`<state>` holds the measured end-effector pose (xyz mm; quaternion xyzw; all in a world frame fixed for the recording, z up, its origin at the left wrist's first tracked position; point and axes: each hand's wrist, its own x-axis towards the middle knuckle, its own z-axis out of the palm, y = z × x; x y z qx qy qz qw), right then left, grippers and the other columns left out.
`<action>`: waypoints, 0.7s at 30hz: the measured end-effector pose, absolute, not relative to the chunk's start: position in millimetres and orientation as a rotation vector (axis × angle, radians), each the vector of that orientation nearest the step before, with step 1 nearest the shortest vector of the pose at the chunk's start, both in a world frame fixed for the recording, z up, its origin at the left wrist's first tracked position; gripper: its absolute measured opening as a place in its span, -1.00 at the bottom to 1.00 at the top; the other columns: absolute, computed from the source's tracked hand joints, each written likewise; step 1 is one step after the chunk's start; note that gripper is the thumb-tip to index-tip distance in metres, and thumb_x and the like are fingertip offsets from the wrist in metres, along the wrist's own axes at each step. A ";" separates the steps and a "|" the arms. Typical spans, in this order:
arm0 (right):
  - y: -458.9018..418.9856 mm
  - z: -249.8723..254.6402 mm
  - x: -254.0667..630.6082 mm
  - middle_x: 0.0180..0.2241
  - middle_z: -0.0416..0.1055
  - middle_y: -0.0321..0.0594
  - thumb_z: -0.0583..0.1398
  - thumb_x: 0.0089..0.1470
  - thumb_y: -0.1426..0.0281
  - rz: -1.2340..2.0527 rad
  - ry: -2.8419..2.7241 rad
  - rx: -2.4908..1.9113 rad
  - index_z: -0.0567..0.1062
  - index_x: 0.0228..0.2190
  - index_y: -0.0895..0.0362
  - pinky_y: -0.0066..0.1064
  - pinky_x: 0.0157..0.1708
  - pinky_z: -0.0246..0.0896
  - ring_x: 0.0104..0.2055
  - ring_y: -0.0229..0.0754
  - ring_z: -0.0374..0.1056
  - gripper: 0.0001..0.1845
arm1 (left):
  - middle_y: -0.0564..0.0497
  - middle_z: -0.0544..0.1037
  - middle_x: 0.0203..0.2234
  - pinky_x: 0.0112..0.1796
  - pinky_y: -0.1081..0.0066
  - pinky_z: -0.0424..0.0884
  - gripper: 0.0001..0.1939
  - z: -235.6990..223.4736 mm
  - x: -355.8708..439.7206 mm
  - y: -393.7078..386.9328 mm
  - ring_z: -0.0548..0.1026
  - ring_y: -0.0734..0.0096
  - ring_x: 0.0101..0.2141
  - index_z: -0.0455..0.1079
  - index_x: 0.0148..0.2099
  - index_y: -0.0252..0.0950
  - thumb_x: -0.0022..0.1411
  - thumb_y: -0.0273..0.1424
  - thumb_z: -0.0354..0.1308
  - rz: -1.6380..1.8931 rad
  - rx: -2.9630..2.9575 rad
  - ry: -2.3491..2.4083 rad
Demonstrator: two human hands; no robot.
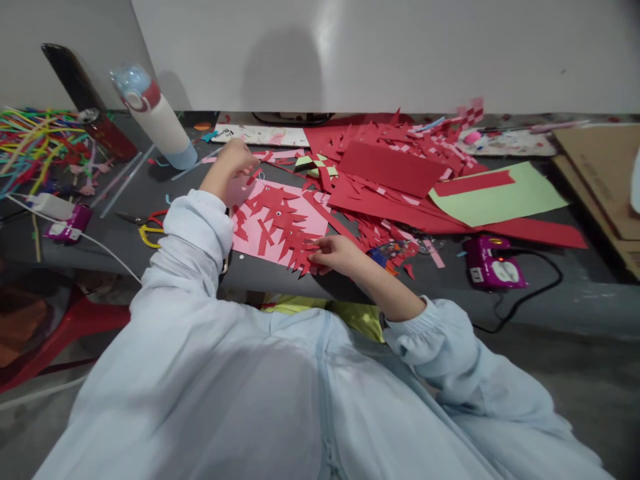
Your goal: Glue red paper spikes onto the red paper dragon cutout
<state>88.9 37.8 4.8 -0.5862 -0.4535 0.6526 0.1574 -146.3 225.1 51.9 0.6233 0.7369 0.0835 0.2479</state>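
A pink paper sheet (315,215) lies near the table's front edge. Across it runs a slanting row of jagged red paper cutouts (283,219), some with small googly eyes. My left hand (237,159) is over the sheet's far left corner, fingers curled in; a small red paper piece (255,177) shows just below the fingertips, and whether they hold it is unclear. At the sheet's near right, my right hand (336,255) has thumb and fingers closed at the edge of the lowest red cutout, fingertips partly hidden.
Red paper scraps (385,230) and a green sheet (505,197) spread to the right, near a purple power adapter (495,263). On the left are scissors (150,227), a bottle (160,123), a can (107,133) and colourful pipe cleaners (40,143). A white panel (400,60) rises behind.
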 end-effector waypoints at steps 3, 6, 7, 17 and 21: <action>34.9 7.6 90.7 -0.68 0.44 -0.36 0.25 0.02 0.71 1.826 -1.315 -1.687 0.48 -0.34 0.23 -0.60 -0.65 0.33 -0.63 -0.32 0.41 -0.82 | -0.09 0.59 -0.36 -0.12 0.37 0.49 -0.72 64.8 -143.3 215.0 0.60 0.22 -0.18 0.55 -0.08 -0.40 0.13 -0.50 0.22 0.209 1.662 1.960; 32.4 8.9 91.8 -0.68 0.40 -0.40 0.24 0.02 0.71 1.786 -1.322 -1.695 0.48 -0.35 0.21 -0.59 -0.65 0.35 -0.60 -0.30 0.44 -0.81 | -0.08 0.58 -0.37 -0.12 0.37 0.47 -0.76 76.8 -140.3 204.4 0.59 0.25 -0.19 0.55 -0.10 -0.41 0.19 -0.47 0.18 0.138 1.712 1.947; 31.8 8.7 92.1 -0.67 0.40 -0.40 0.24 0.02 0.71 1.776 -1.325 -1.696 0.48 -0.34 0.21 -0.58 -0.64 0.35 -0.59 -0.29 0.45 -0.80 | -0.09 0.57 -0.37 -0.12 0.36 0.46 -0.77 80.3 -139.6 200.4 0.58 0.27 -0.21 0.55 -0.11 -0.43 0.22 -0.45 0.16 0.115 1.744 1.937; 30.4 0.3 95.8 -0.65 0.38 -0.41 0.23 0.04 0.69 1.676 -1.357 -1.720 0.50 -0.25 0.21 -0.51 -0.62 0.39 -0.59 -0.25 0.45 -0.76 | -0.03 0.58 -0.45 -0.17 0.37 0.42 -0.78 99.3 -143.7 149.2 0.55 0.26 -0.30 0.58 -0.16 -0.29 0.20 -0.45 0.14 -0.181 1.872 1.905; 29.7 -3.1 95.3 -0.66 0.38 -0.43 0.23 0.05 0.69 1.683 -1.366 -1.713 0.51 -0.25 0.19 -0.53 -0.62 0.36 -0.59 -0.25 0.45 -0.76 | -0.03 0.61 -0.37 -0.16 0.37 0.39 -0.77 95.9 -148.5 137.6 0.56 0.25 -0.28 0.58 -0.16 -0.24 0.16 -0.47 0.15 -0.263 1.938 1.929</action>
